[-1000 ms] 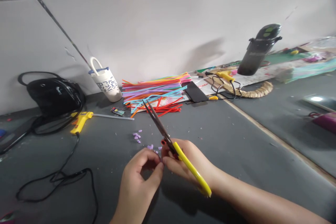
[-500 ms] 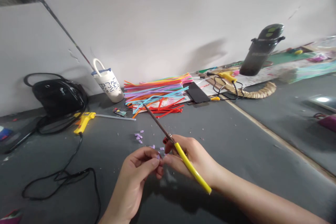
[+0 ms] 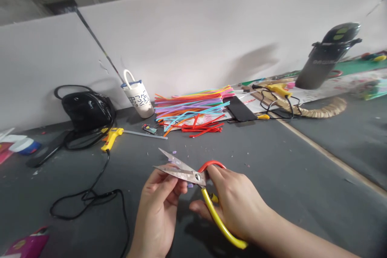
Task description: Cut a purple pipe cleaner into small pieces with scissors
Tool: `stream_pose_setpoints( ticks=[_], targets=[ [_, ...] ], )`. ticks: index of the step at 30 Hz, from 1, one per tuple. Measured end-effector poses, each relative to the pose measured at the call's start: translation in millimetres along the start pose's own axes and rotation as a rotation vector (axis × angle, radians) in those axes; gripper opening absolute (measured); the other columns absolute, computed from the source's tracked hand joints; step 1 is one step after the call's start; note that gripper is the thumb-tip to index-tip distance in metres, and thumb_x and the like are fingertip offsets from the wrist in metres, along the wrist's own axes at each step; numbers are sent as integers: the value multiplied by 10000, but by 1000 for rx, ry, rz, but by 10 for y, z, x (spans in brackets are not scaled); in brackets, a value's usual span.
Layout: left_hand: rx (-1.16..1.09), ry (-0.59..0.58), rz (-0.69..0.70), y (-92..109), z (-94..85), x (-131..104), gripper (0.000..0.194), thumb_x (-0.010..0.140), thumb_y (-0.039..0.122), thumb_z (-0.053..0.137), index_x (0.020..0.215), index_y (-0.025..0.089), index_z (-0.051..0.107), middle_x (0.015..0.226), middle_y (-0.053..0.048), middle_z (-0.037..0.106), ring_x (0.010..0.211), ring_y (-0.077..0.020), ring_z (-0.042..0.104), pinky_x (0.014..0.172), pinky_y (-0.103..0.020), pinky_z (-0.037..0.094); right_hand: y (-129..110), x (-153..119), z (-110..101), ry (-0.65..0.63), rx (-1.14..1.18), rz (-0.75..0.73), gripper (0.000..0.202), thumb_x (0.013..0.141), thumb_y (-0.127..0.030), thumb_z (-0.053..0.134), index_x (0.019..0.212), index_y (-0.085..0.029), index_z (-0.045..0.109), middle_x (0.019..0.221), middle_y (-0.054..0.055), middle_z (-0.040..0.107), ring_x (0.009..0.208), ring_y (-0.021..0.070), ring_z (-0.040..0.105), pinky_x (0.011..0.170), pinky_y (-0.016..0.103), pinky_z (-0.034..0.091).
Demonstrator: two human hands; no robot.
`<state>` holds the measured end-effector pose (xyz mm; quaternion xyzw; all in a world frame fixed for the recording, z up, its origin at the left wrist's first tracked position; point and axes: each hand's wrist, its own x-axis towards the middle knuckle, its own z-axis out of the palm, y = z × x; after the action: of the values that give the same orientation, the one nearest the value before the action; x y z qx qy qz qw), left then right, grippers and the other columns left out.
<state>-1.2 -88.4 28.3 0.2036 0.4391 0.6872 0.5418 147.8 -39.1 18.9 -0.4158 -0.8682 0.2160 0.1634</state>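
Observation:
In my right hand (image 3: 234,197) are scissors (image 3: 197,176) with red and yellow handles, their blades spread and pointing left. The blades lie over the fingertips of my left hand (image 3: 160,201), whose thumb and fingers are pinched together. Whatever sits in that pinch is hidden behind the lower blade. Small purple pieces (image 3: 190,185) show on the dark table near my left fingertips, some partly covered by the blades.
Coloured pipe cleaners (image 3: 193,109) lie by the wall, with a phone (image 3: 240,109) beside them. A yellow glue gun (image 3: 112,138) and its cord are left, near a black bag (image 3: 86,109) and white cup (image 3: 139,98). A dark bottle (image 3: 325,62) stands right.
The scissors have swung open and turned left, with the blades now over my left fingertips. My right hand has moved slightly away from my left. The view has shifted, and the surroundings appear further right.

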Motion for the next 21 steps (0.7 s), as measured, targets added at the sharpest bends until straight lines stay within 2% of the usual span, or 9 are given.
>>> stream_pose_setpoints(
  ticks=[10, 21],
  targets=[
    [-16, 5, 41, -35, 17, 9, 67, 659, 199, 727, 672, 186, 662, 547, 30, 603, 521, -81, 519, 516, -170, 436, -15, -19, 12, -14, -14, -1, 450, 734, -597, 559, 856, -167, 513, 732, 53, 618, 639, 227, 610, 523, 277, 376],
    [-20, 9, 26, -36, -9, -1, 67, 671, 193, 720, 645, 177, 660, 558, 26, 615, 519, -78, 531, 511, -166, 446, -11, -15, 14, -16, -52, -3, 432, 745, -595, 542, 815, -170, 510, 675, 45, 618, 592, 204, 604, 495, 253, 337]
  ],
)
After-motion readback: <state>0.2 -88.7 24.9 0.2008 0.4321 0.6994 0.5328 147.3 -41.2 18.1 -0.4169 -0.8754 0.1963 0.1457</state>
